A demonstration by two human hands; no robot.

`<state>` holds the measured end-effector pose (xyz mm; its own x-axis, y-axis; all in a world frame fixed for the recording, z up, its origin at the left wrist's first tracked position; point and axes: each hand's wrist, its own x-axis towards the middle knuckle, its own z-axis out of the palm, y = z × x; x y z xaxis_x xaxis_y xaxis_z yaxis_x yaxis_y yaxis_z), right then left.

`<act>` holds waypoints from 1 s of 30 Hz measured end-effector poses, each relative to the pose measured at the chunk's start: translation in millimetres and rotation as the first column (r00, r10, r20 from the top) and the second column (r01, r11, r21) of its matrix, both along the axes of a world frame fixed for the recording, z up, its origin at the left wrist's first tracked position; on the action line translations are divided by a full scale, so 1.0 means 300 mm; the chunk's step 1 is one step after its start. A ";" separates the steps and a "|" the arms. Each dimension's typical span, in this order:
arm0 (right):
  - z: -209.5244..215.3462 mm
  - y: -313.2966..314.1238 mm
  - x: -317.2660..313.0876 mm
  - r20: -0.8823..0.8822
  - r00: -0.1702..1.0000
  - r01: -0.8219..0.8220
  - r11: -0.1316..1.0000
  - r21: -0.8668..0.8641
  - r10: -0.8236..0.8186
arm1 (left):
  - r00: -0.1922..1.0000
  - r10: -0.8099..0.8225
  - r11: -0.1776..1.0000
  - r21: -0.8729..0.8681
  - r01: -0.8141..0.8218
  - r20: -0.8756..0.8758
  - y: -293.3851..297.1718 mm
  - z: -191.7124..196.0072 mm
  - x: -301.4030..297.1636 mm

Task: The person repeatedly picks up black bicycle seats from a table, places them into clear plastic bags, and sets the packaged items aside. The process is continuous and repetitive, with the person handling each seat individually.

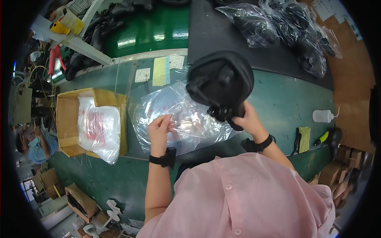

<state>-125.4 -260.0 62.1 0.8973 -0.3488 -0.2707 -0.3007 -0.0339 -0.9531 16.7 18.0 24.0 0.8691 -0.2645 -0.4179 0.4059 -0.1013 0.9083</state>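
Observation:
A wide black bicycle saddle [222, 81] is held up over the table, its underside with a clamp facing me. My right hand [249, 121] is closed around its narrow end. Under it, a clear plastic bag [186, 127] lies flat on the green table, over what looks like more clear bags. My left hand [160, 126] is closed in a pinch at the bag's left part, fingertips together on the film. The saddle is slightly blurred and covers the bag's far right corner.
Left stands an open cardboard box [67, 119] holding a stack of clear bags [99, 125]. Paper slips [160, 69] lie beyond the bag. Bagged black saddles [278, 27] sit on a dark mat far right. A white squeeze bottle [323, 116] and a yellow-green cutter [321, 139] are at right.

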 end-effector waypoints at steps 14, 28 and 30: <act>-0.079 0.092 -0.009 -0.220 0.929 -0.348 0.906 -0.242 0.298 | 0.184 -0.652 0.735 0.554 0.392 0.735 -0.142 0.334 -0.155; -0.105 -0.067 0.017 -0.152 0.965 0.242 0.945 0.218 -0.212 | 0.089 -0.500 0.462 0.178 0.869 0.862 -0.453 0.348 -0.345; -0.114 -0.316 0.010 -0.029 0.913 0.403 0.888 0.220 -0.407 | 0.230 -0.654 0.518 0.205 0.830 0.721 -0.403 0.293 -0.251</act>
<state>-122.5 -354.9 27.9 0.6956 -0.6179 -0.3664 -0.2273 0.2946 -0.9282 -58.4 -102.8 111.9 0.1929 -0.9358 0.2952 -0.4516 0.1824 0.8734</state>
